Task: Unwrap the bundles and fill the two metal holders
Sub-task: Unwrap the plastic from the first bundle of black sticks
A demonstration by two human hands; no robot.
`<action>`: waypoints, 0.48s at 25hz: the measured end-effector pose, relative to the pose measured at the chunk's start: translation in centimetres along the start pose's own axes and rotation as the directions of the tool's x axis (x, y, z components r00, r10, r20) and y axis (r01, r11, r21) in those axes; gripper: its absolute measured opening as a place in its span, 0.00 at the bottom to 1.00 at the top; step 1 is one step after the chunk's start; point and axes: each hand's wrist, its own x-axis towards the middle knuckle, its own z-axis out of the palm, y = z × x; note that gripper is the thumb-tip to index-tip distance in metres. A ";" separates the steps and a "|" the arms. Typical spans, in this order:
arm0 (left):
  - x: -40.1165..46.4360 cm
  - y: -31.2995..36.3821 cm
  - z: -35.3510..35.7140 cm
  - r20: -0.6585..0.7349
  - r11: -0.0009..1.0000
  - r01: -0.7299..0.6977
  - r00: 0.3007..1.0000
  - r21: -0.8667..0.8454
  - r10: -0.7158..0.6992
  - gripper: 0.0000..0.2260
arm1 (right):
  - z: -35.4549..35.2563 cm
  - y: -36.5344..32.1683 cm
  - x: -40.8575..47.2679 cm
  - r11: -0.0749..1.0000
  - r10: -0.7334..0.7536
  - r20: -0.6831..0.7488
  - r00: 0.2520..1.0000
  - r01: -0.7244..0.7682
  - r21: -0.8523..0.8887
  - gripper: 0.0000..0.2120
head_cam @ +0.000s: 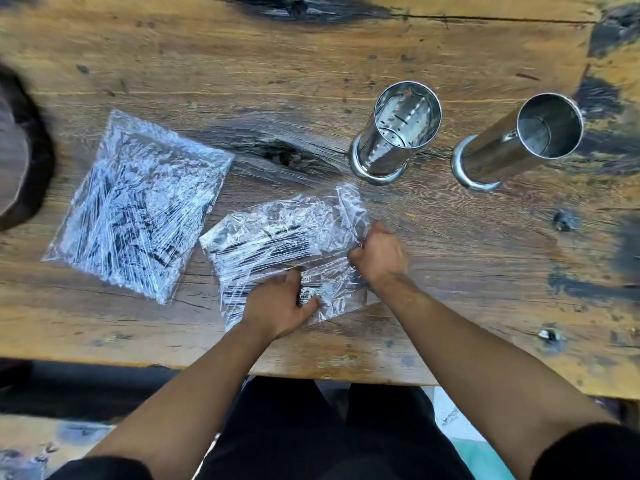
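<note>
Two bundles of thin dark sticks wrapped in clear plastic film lie on the wooden table (450, 271). The left bundle (138, 206) lies untouched. On the near bundle (277, 237) my left hand (277, 304) rests, with its fingers curled into the film at the near edge. My right hand (379, 252) pinches a pulled-up fold of the same film at the bundle's right end. Two shiny metal holders stand upright and hollow further back: a perforated one (398, 129) and a plain one (523, 136) to its right.
A dark round object (20, 150) sits at the table's left edge. The table's near edge (311, 370) runs just in front of my lap. Bare wood with dark stains lies behind and to the right of the holders.
</note>
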 end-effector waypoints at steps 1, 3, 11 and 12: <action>0.1 -0.1 0.0 0.005 1.000 -0.007 1.000 0.007 0.007 0.25 | 0.3 -0.1 -0.3 1.000 -0.019 -0.053 0.998 0.018 -0.018 0.18; 0.1 -0.3 0.2 0.008 1.000 -0.012 1.000 0.014 0.012 0.27 | 0.2 0.3 -0.3 0.999 -0.045 -0.129 0.991 0.041 -0.036 0.21; 2.3 0.4 -2.4 -0.084 1.000 0.019 0.996 0.012 -0.018 0.20 | -1.8 0.1 0.8 0.981 -0.137 -0.138 0.981 0.154 0.118 0.23; 3.0 0.5 -2.9 -0.210 1.000 -0.003 0.978 0.026 0.008 0.16 | -1.8 -0.7 1.3 0.977 -0.146 -0.149 0.978 0.166 0.133 0.21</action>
